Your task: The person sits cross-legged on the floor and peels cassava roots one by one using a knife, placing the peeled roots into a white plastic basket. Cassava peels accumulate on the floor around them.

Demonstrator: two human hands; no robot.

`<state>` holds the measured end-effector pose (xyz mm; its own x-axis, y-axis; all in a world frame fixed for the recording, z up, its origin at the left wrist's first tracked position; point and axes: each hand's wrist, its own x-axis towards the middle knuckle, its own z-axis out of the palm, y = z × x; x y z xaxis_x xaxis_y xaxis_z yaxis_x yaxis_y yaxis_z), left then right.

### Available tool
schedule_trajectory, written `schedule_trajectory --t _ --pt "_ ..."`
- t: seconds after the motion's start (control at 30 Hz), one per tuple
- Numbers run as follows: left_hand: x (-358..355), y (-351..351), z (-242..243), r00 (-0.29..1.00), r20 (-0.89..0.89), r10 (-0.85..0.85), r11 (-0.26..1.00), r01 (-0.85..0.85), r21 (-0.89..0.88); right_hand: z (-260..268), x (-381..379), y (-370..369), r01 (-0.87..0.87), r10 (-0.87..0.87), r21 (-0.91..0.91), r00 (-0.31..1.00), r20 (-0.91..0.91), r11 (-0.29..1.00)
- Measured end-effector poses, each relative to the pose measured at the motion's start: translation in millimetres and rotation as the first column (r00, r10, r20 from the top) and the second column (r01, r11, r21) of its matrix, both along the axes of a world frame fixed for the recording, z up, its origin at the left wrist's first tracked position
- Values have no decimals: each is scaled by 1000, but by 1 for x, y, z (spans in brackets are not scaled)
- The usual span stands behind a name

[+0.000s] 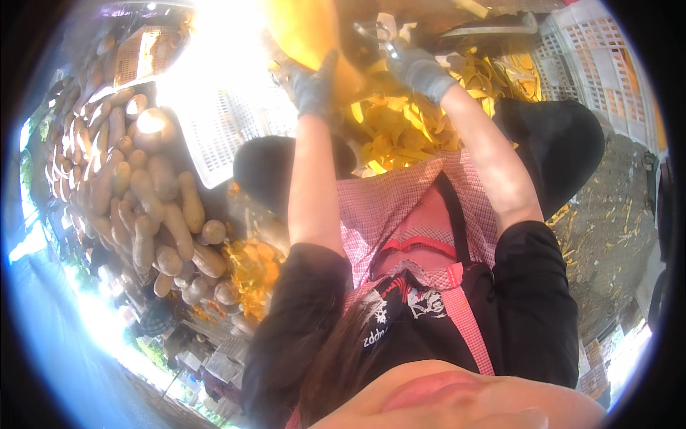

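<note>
At the top centre, my left hand, in a grey glove, grips a large peeled orange squash from its near side. To the right of it my right hand, also gloved in grey, is closed around a metal-framed tool that looks like a peeler; its blade is blurred. The tool is apart from the squash. Below and between the hands lies a heap of yellow-orange peel strips, between my knees. Strong glare hides the squash's upper left part.
Unpeeled butternut squashes are piled on the left, beside a white plastic crate. Another white crate stands at the upper right, near a large knife. Orange squash scraps lie at lower left.
</note>
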<state>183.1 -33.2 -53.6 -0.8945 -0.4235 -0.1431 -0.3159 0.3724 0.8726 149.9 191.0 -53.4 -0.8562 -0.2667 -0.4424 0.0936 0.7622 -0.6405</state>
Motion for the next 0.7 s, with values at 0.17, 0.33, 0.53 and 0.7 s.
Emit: schedule_trajectory --t 0.17,0.33,0.53,0.7 --pt "-8 -44 -17 988 126 85 992 -96 77 31 -142 -80 -155 175 136 973 -153 978" --pt "-16 -42 -9 972 112 205 978 -201 -48 24 -200 -149 -198 228 143 944 -239 970" --pt "-27 -18 7 974 101 201 955 -172 -243 10 -199 -161 -216 249 156 939 -236 964" --pt "-21 -12 23 988 70 140 970 -123 -210 7 -169 -142 -214 251 185 946 -204 959"
